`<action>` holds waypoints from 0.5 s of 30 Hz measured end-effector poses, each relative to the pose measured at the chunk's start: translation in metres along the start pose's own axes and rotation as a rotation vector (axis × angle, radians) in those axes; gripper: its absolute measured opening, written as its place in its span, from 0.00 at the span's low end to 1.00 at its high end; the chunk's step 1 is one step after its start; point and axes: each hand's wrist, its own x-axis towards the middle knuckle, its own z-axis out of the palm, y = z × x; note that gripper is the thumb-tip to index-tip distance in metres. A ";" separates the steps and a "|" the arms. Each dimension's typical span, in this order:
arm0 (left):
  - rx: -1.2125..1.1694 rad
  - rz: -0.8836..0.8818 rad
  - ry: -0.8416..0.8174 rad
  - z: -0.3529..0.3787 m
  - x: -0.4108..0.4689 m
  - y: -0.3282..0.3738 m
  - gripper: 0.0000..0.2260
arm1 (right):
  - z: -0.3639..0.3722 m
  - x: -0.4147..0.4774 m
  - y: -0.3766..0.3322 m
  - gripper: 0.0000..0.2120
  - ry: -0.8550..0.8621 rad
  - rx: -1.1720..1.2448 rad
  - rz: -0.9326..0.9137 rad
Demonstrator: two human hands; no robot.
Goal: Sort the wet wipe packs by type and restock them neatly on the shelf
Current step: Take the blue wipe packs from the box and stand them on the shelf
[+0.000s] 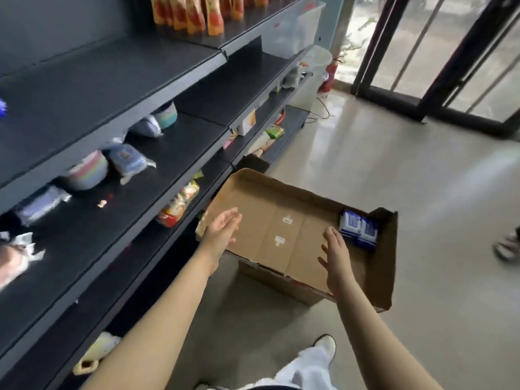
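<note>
Two hands hovering over shallow brown cardboard tray (pixel 267 209), both holding nothing: left hand (pixel 222 229) fingers straight, right hand (pixel 336 257) fingers spread. Blue-and-white soft plastic wet wipe packs (pixel 358 229) standing in tray's far right corner, just beyond right hand. Probably handling light, squashy, slick; gripping across broad faces looking safest. Tray wall crowding packs at right. Dark metal shelf (pixel 168 153) at left offering open room.

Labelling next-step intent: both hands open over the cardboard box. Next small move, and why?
Probably the right hand reaches and grips the blue-and-white wipe packs in the corner of the shallow brown cardboard box: they are the only packs in it, nearest that hand, and the left hand is empty too.
</note>
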 end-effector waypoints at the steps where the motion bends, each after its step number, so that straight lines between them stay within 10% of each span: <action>1: 0.004 -0.021 -0.008 0.022 0.009 -0.003 0.11 | -0.019 0.012 0.002 0.25 0.013 -0.014 0.021; 15: 0.167 -0.407 -0.092 0.259 0.125 -0.095 0.11 | -0.199 0.204 0.069 0.25 0.142 0.010 0.405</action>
